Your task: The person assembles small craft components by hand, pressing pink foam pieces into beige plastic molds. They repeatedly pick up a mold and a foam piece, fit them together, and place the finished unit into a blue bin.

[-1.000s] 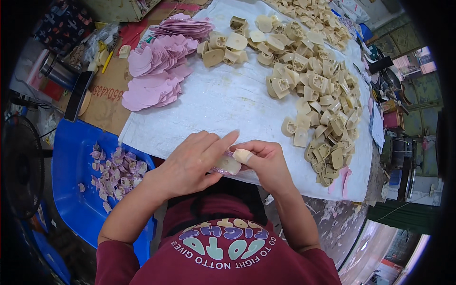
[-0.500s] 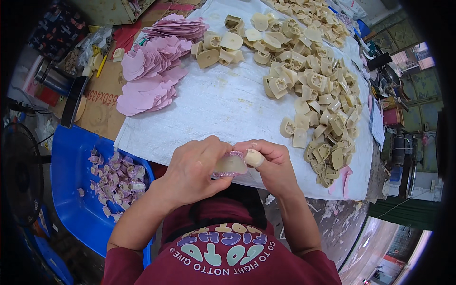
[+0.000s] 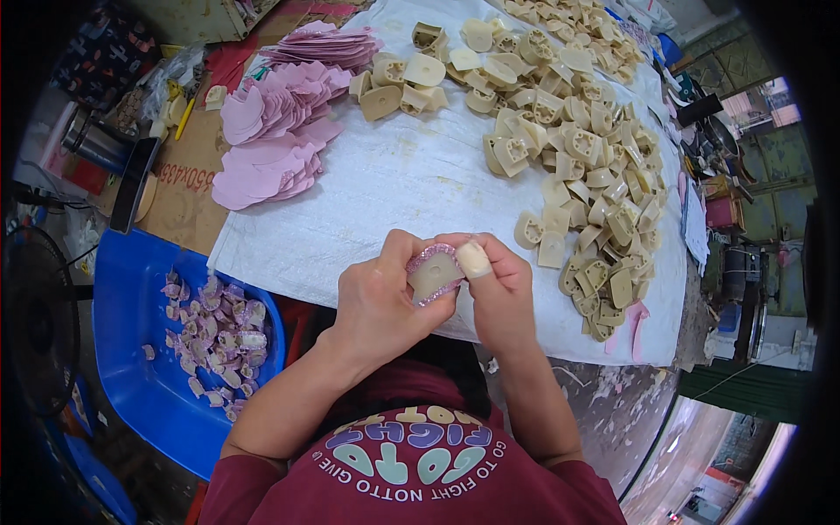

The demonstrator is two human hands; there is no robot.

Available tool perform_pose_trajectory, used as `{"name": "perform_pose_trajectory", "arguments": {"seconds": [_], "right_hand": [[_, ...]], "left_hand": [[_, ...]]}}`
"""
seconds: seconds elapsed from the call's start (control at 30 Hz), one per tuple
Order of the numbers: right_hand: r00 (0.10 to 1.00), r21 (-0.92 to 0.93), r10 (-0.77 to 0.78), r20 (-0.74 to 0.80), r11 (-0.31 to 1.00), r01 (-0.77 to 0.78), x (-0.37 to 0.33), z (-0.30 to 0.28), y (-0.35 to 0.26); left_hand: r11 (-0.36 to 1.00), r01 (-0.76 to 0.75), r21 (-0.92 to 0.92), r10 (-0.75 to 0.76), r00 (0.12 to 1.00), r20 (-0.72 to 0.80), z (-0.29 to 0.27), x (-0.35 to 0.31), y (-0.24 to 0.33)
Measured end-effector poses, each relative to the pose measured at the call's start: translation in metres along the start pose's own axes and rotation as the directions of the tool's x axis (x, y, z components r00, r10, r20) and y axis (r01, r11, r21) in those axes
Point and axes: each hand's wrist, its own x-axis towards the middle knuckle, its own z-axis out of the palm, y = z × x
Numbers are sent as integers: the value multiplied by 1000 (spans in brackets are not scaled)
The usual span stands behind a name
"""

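Observation:
Between my hands, just over the near edge of the table, is a beige shoe heel with a glittery pink covering around its rim. Its pale flat face, with a small round mark in it, points up. My left hand is closed around the heel's left and near sides. Fingers and thumb of my right hand pinch the covering at the right edge; a cream-coloured wrap sits on that thumb. The heel's underside and some fingertips are hidden.
Bare beige heels lie heaped on the white sheet, right and far. Pink cut pieces are stacked at the left. A blue tub at lower left holds pink-covered heels. A dark phone-like slab stands near the tub.
Both hands have shifted slightly away from my body with the heel. It has been turned and tilted, so more of its flat face and glittery rim shows.

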Motion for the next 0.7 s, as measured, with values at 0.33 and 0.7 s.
{"name": "perform_pose_trajectory", "arguments": {"seconds": [0.33, 0.7], "right_hand": [[999, -149, -35, -3, 988, 34, -13, 14, -5], [989, -73, 140, 44, 988, -136, -17, -7, 4]], "left_hand": [[997, 71, 1, -71, 995, 71, 0, 2, -9], [811, 55, -583, -57, 998, 16, -14, 2, -18]]}}
